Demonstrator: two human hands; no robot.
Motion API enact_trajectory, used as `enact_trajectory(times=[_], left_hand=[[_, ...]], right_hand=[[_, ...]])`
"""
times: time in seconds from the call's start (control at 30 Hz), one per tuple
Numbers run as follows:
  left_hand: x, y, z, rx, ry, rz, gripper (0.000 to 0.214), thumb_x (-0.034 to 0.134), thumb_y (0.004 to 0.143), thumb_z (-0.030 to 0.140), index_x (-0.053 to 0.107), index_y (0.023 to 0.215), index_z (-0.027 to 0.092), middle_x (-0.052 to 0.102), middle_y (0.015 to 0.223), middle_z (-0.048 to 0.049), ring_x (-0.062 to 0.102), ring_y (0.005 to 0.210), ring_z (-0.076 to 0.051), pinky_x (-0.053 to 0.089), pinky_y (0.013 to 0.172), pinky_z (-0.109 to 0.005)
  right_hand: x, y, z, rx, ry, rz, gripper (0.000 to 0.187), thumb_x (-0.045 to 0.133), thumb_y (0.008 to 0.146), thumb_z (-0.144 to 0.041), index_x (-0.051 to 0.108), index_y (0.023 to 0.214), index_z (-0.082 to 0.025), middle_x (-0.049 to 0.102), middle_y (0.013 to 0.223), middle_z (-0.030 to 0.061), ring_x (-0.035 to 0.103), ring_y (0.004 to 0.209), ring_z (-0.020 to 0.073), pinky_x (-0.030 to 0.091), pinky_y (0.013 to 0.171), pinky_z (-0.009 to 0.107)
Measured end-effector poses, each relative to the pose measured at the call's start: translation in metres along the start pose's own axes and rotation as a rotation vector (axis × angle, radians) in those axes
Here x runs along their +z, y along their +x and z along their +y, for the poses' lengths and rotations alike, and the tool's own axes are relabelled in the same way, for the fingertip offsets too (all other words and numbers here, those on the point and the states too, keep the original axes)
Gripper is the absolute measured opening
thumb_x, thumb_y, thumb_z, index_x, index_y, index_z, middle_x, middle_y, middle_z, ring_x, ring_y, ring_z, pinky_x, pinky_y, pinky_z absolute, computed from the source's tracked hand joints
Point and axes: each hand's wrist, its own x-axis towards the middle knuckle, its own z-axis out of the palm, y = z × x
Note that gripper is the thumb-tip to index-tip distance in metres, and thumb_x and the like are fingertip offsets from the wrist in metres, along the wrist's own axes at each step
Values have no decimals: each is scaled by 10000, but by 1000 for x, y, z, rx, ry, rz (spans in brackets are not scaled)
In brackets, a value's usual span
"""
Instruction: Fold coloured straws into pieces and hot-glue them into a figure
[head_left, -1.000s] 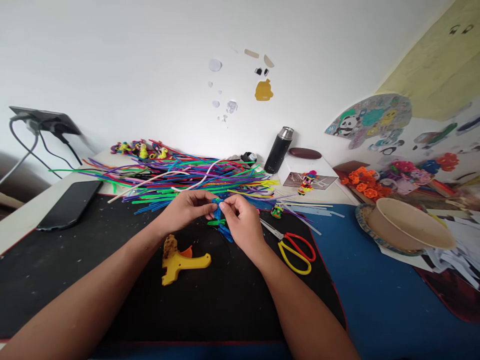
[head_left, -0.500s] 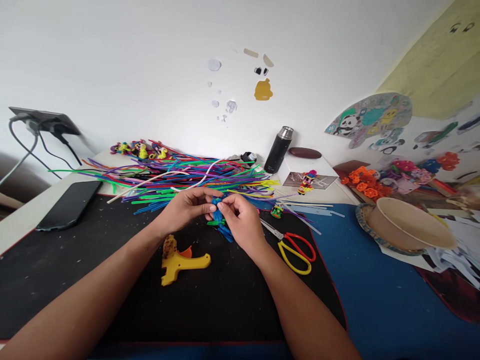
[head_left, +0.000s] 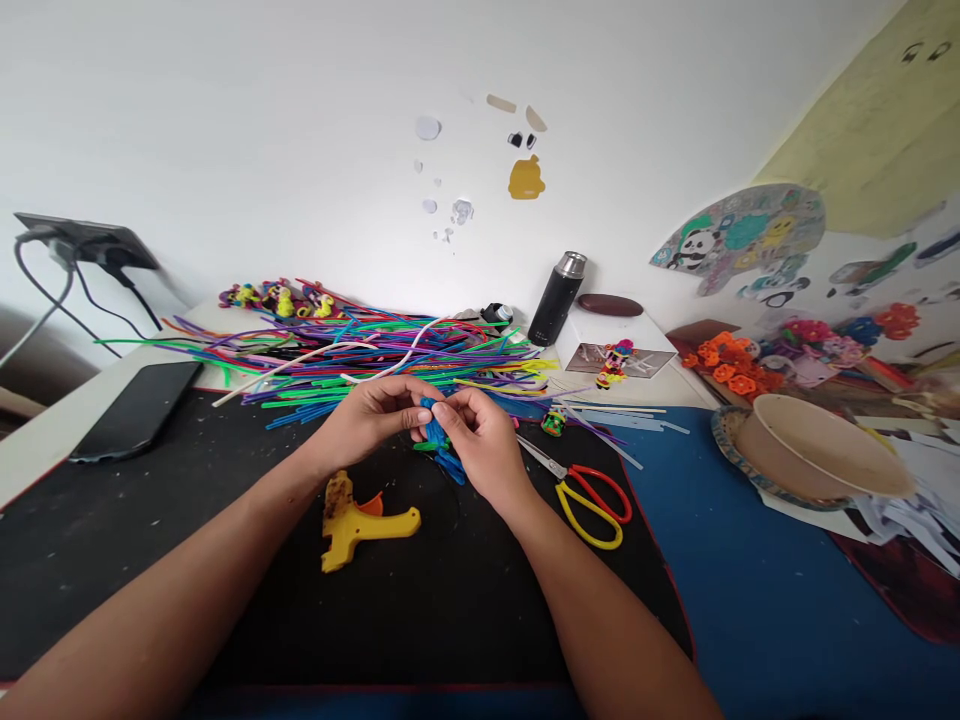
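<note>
Both my hands meet over the black mat [head_left: 112, 540], pinching a small blue pipe-cleaner piece [head_left: 433, 428] with a bit of green at its base. My left hand [head_left: 371, 417] grips it from the left with fingers curled. My right hand [head_left: 484, 445] pinches it from the right with thumb and fingertips. A big pile of coloured pipe cleaners [head_left: 360, 360] lies just behind my hands. A yellow glue gun [head_left: 360, 522] rests on the mat below my left hand. Red and yellow scissors [head_left: 592, 495] lie to the right of my right hand.
A black phone [head_left: 135, 410] lies at the left. A black flask [head_left: 556, 298] stands at the back by the wall. A paper bowl [head_left: 814, 450] sits on the blue mat at right, with orange pipe-cleaner flowers [head_left: 727, 368] behind it. Small finished figures [head_left: 277, 297] stand at the back left.
My fingers have shifted slightly on the blue piece, which sits a little lower between them. Both arms stay in place.
</note>
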Motion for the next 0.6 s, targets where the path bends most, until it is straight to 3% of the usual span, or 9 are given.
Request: enact_trajectory(times=[0.2,0.3,0.43,0.6], left_hand=[[0,0,1,-10,9,31,304,904,808,382,785,970,155,723,743,-18,698,626,-153,594,600,-258],[-2,2,-1,23,7,110,321,909,800,386,775,990,164,716,719,-6,703,620,-157,604,613,-266],[-4,2,-4,66,24,246,336,912,790,395,759,995,178,736,751,-12,717,635,-167,622,655,-288],[3,-1,-6,96,111,275,331,892,807,422,743,996,195,750,820,-29,729,734,-190,623,721,-307]], right_hand=[[1,0,6,3,15,28,349,682,945,-561,627,878,-223,588,713,-18,530,613,155,391,560,276],[2,2,9,23,82,41,410,690,925,-636,626,918,-231,564,678,-32,516,558,147,381,515,270],[2,3,4,95,218,-22,488,670,908,-708,613,984,-230,510,608,-72,464,448,119,362,461,265],[1,3,-1,154,274,-97,509,632,915,-723,612,1011,-223,568,657,-63,506,429,100,367,457,256]])
